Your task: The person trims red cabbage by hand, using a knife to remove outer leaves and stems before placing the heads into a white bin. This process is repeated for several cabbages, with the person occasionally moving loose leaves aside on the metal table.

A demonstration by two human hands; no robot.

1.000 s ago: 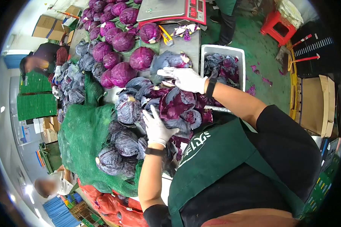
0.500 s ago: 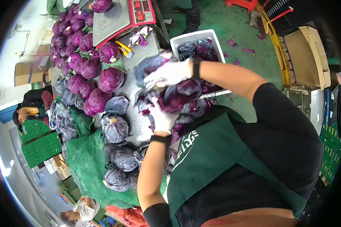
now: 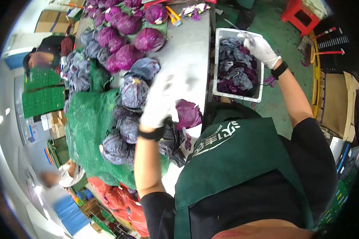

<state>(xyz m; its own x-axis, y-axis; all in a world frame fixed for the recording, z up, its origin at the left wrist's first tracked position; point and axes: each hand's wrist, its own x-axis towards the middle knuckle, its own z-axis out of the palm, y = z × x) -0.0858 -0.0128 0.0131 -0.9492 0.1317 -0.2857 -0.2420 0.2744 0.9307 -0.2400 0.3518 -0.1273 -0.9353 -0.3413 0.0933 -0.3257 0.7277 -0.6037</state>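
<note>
My right hand (image 3: 261, 48), in a white glove and black wristband, is over the far right part of a white foam box (image 3: 216, 75). Its fingers are bent, and a thin grey blade-like tool (image 3: 232, 24) sticks out from the fingertips. Loose dark outer cabbage leaves (image 3: 238, 65) fill the box. Smeared by motion, my gloved left hand (image 3: 159, 105) hovers over the table beside a grey-purple cabbage (image 3: 134, 92); its fingers do not show clearly. A purple leaf (image 3: 188, 114) lies on the metal table (image 3: 191, 59) to the right of it.
Trimmed purple cabbages (image 3: 149, 39) are heaped at the back left. More untrimmed cabbages (image 3: 116, 148) sit by a green mesh sack (image 3: 87, 131). A yellow-handled cutter (image 3: 174, 16) lies near the scale. A red stool (image 3: 300, 16) and two other people are farther off.
The bundle of leaves between my hands is gone from them. My right hand has moved right over the box, my left hand left toward the cabbages. The view has shifted.
</note>
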